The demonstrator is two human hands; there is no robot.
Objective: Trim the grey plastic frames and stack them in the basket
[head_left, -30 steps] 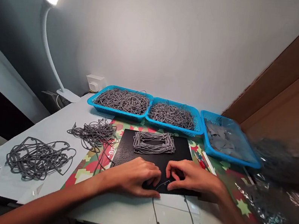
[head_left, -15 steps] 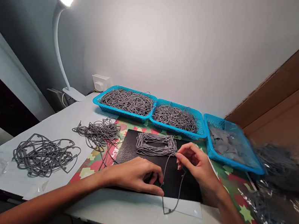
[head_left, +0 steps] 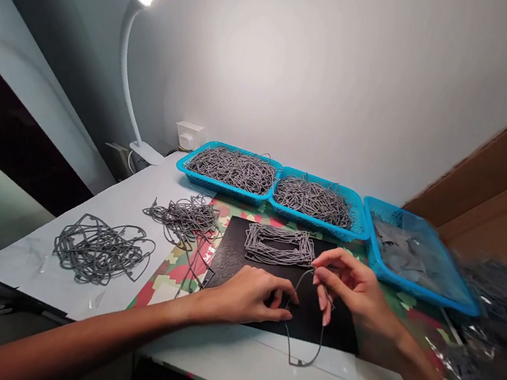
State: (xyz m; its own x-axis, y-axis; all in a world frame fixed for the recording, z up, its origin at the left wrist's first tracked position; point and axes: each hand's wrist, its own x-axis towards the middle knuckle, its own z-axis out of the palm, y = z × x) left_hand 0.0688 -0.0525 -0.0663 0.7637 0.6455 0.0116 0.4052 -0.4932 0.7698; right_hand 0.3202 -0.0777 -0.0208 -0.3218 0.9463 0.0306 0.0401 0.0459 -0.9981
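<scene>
A thin grey gasket (head_left: 319, 345), a floppy loop with small tabs, hangs between my hands over the front edge of a black mat (head_left: 234, 264). My right hand (head_left: 349, 287) pinches its upper corner between thumb and index finger, the other fingers curled loosely. At its left side, the thumb and index finger of my left hand (head_left: 259, 298) close round the strand just above the mat. Behind my hands, similar gaskets lie stacked in a neat rectangular pile (head_left: 278, 259) on the mat.
Two blue baskets (head_left: 222, 190) of grey gaskets stand along the wall; a third basket (head_left: 425, 293) holds flat grey pieces in clear plastic. Two tangled gasket heaps (head_left: 102, 252) lie at left. A lamp (head_left: 127, 88) stands behind them; plastic bags (head_left: 486, 365) crowd the right.
My view has shifted, so the scene sits further right. My left thumb and index finger have come closer together at the gasket's side. My right hand keeps its pinch on the corner.
</scene>
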